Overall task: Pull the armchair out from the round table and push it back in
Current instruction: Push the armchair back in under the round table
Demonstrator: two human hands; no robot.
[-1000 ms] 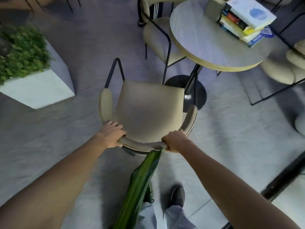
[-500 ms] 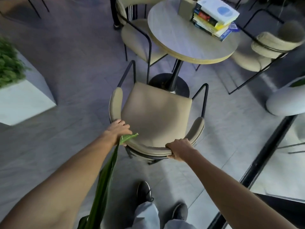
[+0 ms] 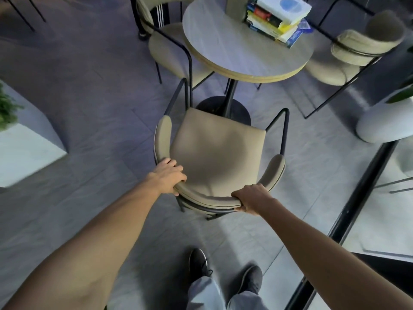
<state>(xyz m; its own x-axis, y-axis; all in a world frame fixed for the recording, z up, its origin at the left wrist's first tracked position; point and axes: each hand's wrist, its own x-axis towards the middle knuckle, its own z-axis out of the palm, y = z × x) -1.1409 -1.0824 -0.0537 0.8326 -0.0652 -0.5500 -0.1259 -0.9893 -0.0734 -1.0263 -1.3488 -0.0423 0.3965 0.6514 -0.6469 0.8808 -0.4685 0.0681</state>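
Observation:
A beige armchair (image 3: pixel 216 153) with a black metal frame stands in front of me, its seat facing the round table (image 3: pixel 228 50). The front edge of the seat reaches the table's black round base (image 3: pixel 212 104). My left hand (image 3: pixel 167 175) grips the curved backrest at its left end. On the right end of the same backrest, my right hand (image 3: pixel 252 198) is closed around the rim. Both arms are stretched out.
A stack of books (image 3: pixel 277 19) lies on the table. Two more beige chairs stand at the table, one far left (image 3: pixel 165 45) and one far right (image 3: pixel 348 52). A white planter (image 3: pixel 24 148) sits left, a white rounded pot (image 3: pixel 384 121) right. My feet (image 3: pixel 199 262) are below.
The armchair has moved toward the table, its seat now at the table base. The long green leaf that crossed my arms is out of view. Both hands keep their grip.

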